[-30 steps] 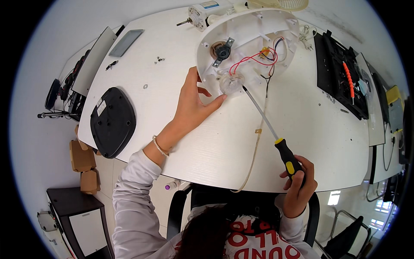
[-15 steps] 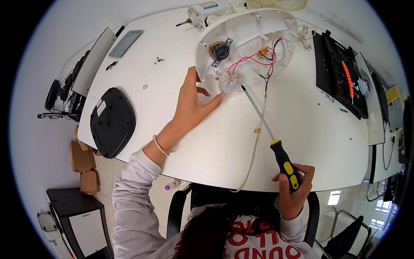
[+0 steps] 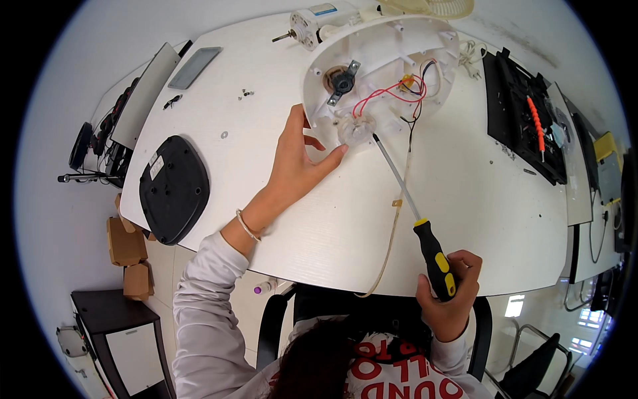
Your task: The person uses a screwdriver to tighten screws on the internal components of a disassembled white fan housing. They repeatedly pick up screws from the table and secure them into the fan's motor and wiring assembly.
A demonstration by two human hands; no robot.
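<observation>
A white plastic housing (image 3: 392, 50) stands tilted on the table, its hollow inside toward me. My left hand (image 3: 296, 159) grips its lower left edge, thumb by a clear round plastic part (image 3: 357, 126) and the other fingertips partly hidden. My right hand (image 3: 454, 292) holds a screwdriver (image 3: 435, 259) by the end of its black and yellow handle. The screwdriver's tip is beside the clear part; whether it touches is too small to tell. Red wires (image 3: 392, 91) run inside the housing, near a black knob-like part (image 3: 342, 81) with metal tabs.
A black base plate (image 3: 174, 189) lies at the left, with a grey tray (image 3: 194, 67) beyond. Small screws (image 3: 246, 93) and a washer (image 3: 224, 135) lie between. A motor (image 3: 312, 26) is behind the housing. At right sits a black tool case (image 3: 525, 106). A cord (image 3: 392, 233) crosses the table front.
The screwdriver's handle has shifted slightly left and up, and my right hand's fingers have changed position around its end. My left hand and the housing have barely moved.
</observation>
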